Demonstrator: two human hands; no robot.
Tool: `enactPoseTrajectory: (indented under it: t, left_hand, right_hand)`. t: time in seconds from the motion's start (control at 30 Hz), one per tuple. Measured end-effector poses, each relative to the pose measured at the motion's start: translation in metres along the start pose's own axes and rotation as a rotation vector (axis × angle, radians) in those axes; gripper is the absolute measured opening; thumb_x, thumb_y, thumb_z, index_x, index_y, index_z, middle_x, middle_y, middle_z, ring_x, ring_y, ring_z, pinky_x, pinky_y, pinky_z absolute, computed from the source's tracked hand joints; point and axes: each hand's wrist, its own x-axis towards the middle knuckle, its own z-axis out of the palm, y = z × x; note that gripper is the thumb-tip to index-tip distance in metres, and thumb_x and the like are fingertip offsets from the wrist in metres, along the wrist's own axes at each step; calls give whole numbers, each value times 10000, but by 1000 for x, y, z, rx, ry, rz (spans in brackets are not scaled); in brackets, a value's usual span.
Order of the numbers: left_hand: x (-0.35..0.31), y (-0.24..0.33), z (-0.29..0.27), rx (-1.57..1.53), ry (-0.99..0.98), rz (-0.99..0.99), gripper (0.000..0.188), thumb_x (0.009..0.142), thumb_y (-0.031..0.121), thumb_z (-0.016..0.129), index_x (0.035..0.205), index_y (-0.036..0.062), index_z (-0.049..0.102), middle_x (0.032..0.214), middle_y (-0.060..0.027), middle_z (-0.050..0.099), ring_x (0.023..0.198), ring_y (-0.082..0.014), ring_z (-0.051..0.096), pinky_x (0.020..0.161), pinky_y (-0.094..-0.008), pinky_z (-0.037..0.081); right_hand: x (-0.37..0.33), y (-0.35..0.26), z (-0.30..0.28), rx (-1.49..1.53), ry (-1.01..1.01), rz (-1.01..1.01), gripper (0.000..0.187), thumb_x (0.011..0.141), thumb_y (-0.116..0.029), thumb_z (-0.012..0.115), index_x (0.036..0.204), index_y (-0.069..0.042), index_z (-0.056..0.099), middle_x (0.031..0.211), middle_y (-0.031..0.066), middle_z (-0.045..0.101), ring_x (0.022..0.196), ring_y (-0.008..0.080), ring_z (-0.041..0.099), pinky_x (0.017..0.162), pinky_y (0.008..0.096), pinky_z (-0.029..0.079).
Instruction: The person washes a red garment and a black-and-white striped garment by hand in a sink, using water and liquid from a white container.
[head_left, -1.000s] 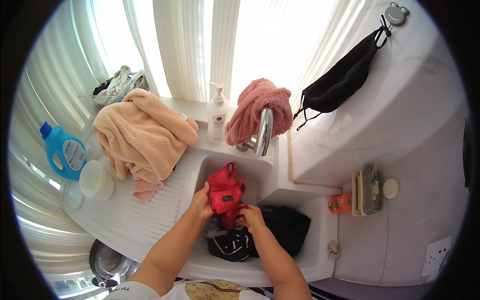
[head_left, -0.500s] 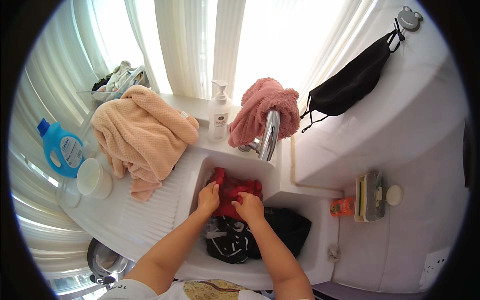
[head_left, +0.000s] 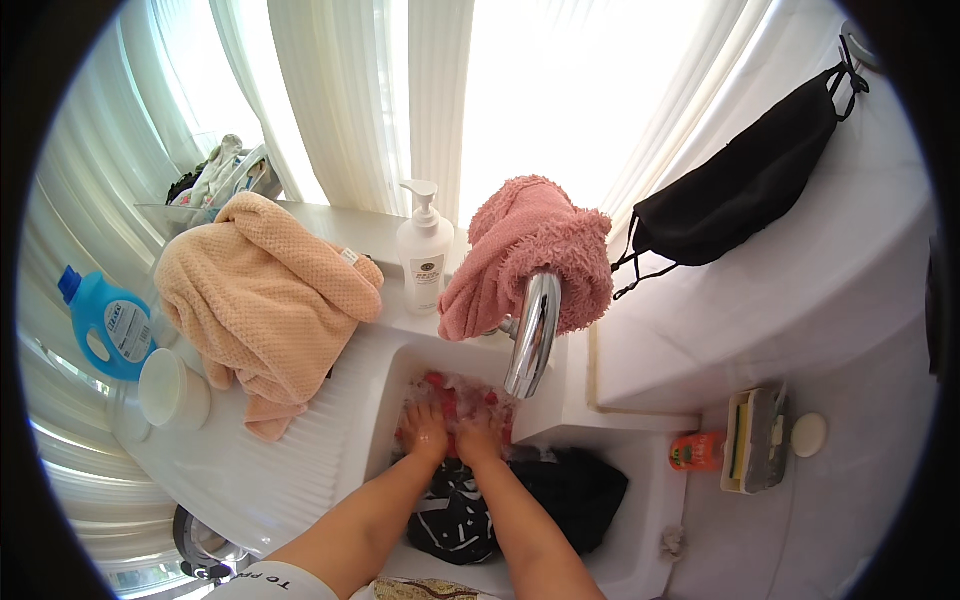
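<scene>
In the white sink (head_left: 650, 520), a red garment (head_left: 440, 382) lies under cloudy, sudsy water. My left hand (head_left: 425, 432) presses on it with fingers stretched out. Beside it, my right hand (head_left: 478, 440) pushes down into the same cloth; its fingers are blurred by water and foam. Nearer to me, a black garment with white markings (head_left: 452, 525) bunches under my forearms. Plain black cloth (head_left: 575, 495) spreads to its right in the basin. Above the sink's far side, the chrome faucet (head_left: 537, 330) has a pink fluffy towel (head_left: 535, 240) draped over it.
Left of the sink, a peach towel (head_left: 270, 290) lies on the ribbed washboard counter, near a white tub (head_left: 175, 390) and a blue detergent bottle (head_left: 112, 325). A white pump bottle (head_left: 425, 255) stands behind. At right hang a black mask (head_left: 740, 175) and a sponge holder (head_left: 755, 440).
Both hands have pushed the red garment down into the water, and foam now covers much of it. Before, they pinched it higher up. The whole view has shifted slightly.
</scene>
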Motion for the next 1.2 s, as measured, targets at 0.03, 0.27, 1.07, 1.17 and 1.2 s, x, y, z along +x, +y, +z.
enactPoseTrajectory:
  t: [0.03,0.27,1.07,1.17,1.2]
  left_hand:
    - [4,-1,-4,43,37,13,517,828,324,599,1249,43,493,1177,-155,532,1187,-352,419,944,-482,364]
    - [21,5,-56,-544,-94,-459,264,860,124,558,1089,-7,563,1031,-212,605,968,-391,573,827,-451,459]
    - [-15,-20,-84,-1874,-376,-915,580,883,575,494,996,21,621,906,-102,638,777,-214,606,707,-364,496]
    - [-14,-11,-87,-1848,-320,-907,542,878,543,524,989,21,622,902,-106,639,782,-223,605,710,-365,492]
    - [-14,-1,-102,-1830,-308,-895,535,874,531,539,988,15,620,908,-107,639,786,-226,605,717,-366,490]
  right_hand:
    - [-1,-3,-3,45,25,-23,437,854,-296,571,1249,-116,518,1366,258,364,1268,446,319,1073,504,251]
    - [5,-19,14,306,593,726,604,673,-104,747,1203,49,501,1221,267,511,1173,400,465,992,433,381]
    - [-71,-117,-46,614,357,237,456,830,-440,578,943,-1,627,966,220,586,959,375,569,806,460,452]
    - [-52,-108,-59,624,263,330,452,864,-439,531,886,6,605,984,225,585,911,411,573,777,472,463]
    - [-44,-97,-55,632,291,337,448,873,-434,518,868,6,598,980,225,585,898,419,572,770,475,464]
